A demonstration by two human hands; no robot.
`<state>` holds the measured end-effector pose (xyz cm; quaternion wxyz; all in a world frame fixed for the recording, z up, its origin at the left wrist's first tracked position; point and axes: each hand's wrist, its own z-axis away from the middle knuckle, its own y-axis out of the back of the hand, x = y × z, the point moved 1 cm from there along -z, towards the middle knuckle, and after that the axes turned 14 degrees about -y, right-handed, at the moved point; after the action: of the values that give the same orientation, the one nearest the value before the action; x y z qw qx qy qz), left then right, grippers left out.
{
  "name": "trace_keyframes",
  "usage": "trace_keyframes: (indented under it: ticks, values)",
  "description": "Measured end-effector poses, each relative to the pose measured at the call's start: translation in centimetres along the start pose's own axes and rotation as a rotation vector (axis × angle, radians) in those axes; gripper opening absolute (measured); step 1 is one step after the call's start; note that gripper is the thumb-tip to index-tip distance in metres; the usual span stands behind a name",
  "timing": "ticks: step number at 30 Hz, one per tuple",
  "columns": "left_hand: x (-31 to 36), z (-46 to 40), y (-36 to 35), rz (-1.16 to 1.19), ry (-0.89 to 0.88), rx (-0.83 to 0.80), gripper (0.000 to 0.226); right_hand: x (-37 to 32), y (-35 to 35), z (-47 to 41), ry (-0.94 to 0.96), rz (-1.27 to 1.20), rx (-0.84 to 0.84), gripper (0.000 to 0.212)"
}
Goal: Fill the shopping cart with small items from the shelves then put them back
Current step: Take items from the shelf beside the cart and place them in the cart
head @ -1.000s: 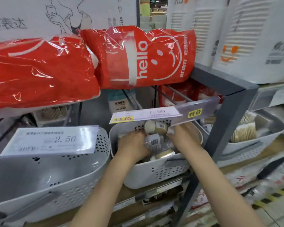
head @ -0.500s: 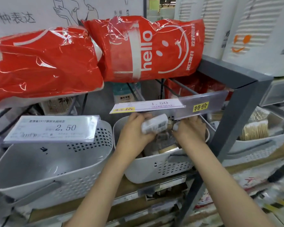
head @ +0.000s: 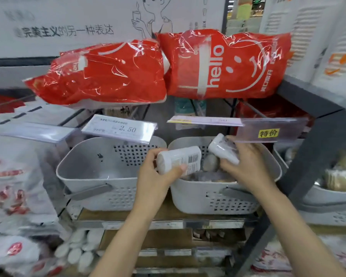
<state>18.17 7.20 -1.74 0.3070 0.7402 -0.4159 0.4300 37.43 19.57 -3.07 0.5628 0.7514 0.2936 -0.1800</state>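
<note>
White cylindrical packs, two in number, are held over the right-hand white basket (head: 218, 198). The left hand (head: 156, 176) grips one barcoded pack (head: 178, 159), lying nearly level, above the basket's rim at 9 o'clock. The right hand (head: 246, 164) grips the second pack (head: 223, 150), tilted, above the basket's middle. The two hands are near each other but apart. More wrapped packs (head: 210, 164) lie inside this basket. At 9 o'clock stands a second white basket (head: 100, 176) beneath a 2.50 price tag (head: 120, 127). At 12 o'clock, red "hello" bags (head: 224, 64) rest on the upper shelf
</note>
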Motion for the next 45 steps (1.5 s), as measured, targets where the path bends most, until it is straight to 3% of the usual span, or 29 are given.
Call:
trace_keyframes:
  ticks: [6,8,12,16,20,24,28,31,39,45]
  values:
    - [1.8,3.3,2.9,0.034,-0.004,0.134,0.043,-2.1,1.3,4.3,0.383,-0.224,0.025,0.057]
    - [2.3,4.9,4.0,0.044,0.015,0.199,0.051,-3.2,0.8,6.7,0.408,-0.359,-0.07,0.055]
    - [2.5,8.5,6.6,0.087,0.093,0.351,0.067,-5.2,-1.9,10.9,0.191,-0.72,-0.418,0.043]
    - [2.1,13.1,10.1,0.021,0.218,0.515,0.063,-6.9,-5.5,14.4,-0.044,-0.938,-0.702,0.064]
    - [1.4,18.7,13.8,0.032,0.351,0.72,0.05,-9.4,-8.8,18.3,-0.282,-1.0,-1.034,0.036]
    - [1.3,24.5,17.7,0.064,0.4,0.969,0.052,-12.3,-11.9,22.8,-0.391,-0.946,-1.359,0.033]
    - [2.1,29.5,21.8,0.104,0.389,1.112,0.045,-16.4,-14.3,28.0,-0.289,-0.813,-1.555,0.051]
    - [2.9,32.9,25.7,0.088,0.378,1.224,0.043,-20.8,-16.3,31.9,-0.136,-0.749,-1.677,0.051]
    - [4.3,42.0,38.8,0.028,0.36,1.505,0.046,-32.1,-23.1,43.7,-0.026,-0.706,-1.805,0.05]
    - [5.1,46.7,47.4,-0.05,0.393,1.586,0.052,-38.0,-27.7,50.4,-0.037,-0.63,-1.819,0.044]
